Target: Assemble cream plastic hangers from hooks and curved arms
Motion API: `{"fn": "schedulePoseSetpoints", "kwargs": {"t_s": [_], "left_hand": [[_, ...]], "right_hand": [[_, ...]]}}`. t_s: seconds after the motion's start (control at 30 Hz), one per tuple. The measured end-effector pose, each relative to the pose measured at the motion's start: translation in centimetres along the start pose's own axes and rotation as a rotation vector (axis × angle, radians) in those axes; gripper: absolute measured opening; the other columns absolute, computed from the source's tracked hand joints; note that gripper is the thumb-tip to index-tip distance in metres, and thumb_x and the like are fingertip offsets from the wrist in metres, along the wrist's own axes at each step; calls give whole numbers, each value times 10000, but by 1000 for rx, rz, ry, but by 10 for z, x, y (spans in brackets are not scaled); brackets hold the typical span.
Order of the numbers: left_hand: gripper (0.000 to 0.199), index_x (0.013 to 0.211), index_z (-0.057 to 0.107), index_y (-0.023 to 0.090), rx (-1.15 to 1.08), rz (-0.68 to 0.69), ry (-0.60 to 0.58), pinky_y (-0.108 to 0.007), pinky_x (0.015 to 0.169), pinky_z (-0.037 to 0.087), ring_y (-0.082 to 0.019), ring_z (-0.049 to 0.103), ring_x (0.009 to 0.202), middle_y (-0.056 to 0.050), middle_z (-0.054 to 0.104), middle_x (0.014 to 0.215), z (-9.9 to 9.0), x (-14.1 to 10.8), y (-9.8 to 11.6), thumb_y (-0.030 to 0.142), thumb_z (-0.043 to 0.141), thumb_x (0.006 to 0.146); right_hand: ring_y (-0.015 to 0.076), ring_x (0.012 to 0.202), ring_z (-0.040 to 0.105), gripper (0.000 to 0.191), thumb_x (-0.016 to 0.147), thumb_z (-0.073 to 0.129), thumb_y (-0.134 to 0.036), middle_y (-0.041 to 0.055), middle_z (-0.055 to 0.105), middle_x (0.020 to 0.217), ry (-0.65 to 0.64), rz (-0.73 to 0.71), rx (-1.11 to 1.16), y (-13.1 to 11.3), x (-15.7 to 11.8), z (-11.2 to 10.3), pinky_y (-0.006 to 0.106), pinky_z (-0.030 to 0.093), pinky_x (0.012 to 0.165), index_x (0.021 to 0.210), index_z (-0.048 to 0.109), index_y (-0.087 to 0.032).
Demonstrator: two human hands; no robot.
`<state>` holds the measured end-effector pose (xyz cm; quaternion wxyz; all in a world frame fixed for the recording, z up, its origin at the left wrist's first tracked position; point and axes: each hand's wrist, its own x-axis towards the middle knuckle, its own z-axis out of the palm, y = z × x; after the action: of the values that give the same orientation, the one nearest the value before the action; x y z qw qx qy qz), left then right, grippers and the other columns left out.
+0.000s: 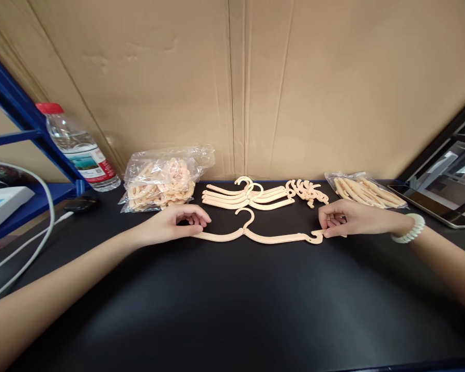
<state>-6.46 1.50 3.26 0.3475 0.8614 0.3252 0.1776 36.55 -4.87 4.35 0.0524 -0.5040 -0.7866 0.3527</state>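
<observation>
A beige plastic clothes hanger (273, 239) lies in front of me on the black table, its curved hook pointing away from me. My left hand (174, 225) pinches the hanger's left end between thumb and fingers, hiding the tip. At the other end my right hand (344, 219) pinches a small beige hook piece (314, 237), which meets the tip of the right arm. Whether that piece is fully joined I cannot tell. Just behind, several similar hangers (228, 196) lie stacked, with a cluster of loose small hook pieces (306, 191) to their right.
A clear bag of small beige parts (160, 178) is at the back left, near a water bottle (87, 155) with a red cap. Another bag (368, 191) holds beige hanger arms at the back right, beside a dark-framed tablet (418, 206). White cables (52, 222) run along the left.
</observation>
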Motion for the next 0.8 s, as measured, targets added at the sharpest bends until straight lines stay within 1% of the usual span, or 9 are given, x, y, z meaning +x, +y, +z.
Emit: {"fn": "schedulePoseSetpoints", "kwargs": {"t_s": [0.1,0.17,0.23,0.3,0.47,0.6,0.8], "left_hand": [[262,987,667,185,-116,-109,85,-274,735,533,-168,651,845,-45,687,884,2,0,-3,389,648,824],[291,984,664,186,-168,-183,138,-275,727,533,-174,653,850,-45,691,892,3,0,-4,416,661,806],[309,978,663,186,-199,-221,174,-278,733,530,-175,653,844,-44,694,894,4,0,-3,432,669,791],[310,970,666,186,-187,-213,173,-275,733,525,-174,648,840,-41,691,886,5,0,-3,436,670,787],[282,964,688,191,-49,-121,83,-262,716,509,-163,629,807,-32,674,859,7,0,-5,431,632,827],[273,966,692,197,-14,-92,85,-263,727,511,-165,633,807,-28,679,856,7,2,-8,428,616,841],[290,966,694,197,4,-111,83,-273,728,523,-176,644,820,-35,687,868,7,2,-8,442,607,838]], "right_hand": [[151,592,510,353,849,601,-530,14,564,619,19,11,-26,0,0,2,275,372,555,740,599,-195],[154,606,499,359,840,618,-530,16,558,641,22,20,-45,1,1,3,273,361,548,724,588,-192],[155,612,496,373,814,649,-541,17,558,662,17,27,-58,3,2,4,269,351,536,723,584,-185],[153,617,492,381,825,637,-545,17,552,673,29,22,-65,4,3,4,266,352,537,735,582,-178],[141,596,486,392,837,618,-560,3,546,655,43,-3,-72,4,2,5,260,361,536,741,584,-181],[138,585,501,366,845,611,-537,-4,553,638,63,-13,-101,3,2,5,255,359,531,731,580,-191],[140,583,506,342,842,615,-511,-3,559,640,92,-18,-152,1,3,6,252,365,525,704,570,-201]]}}
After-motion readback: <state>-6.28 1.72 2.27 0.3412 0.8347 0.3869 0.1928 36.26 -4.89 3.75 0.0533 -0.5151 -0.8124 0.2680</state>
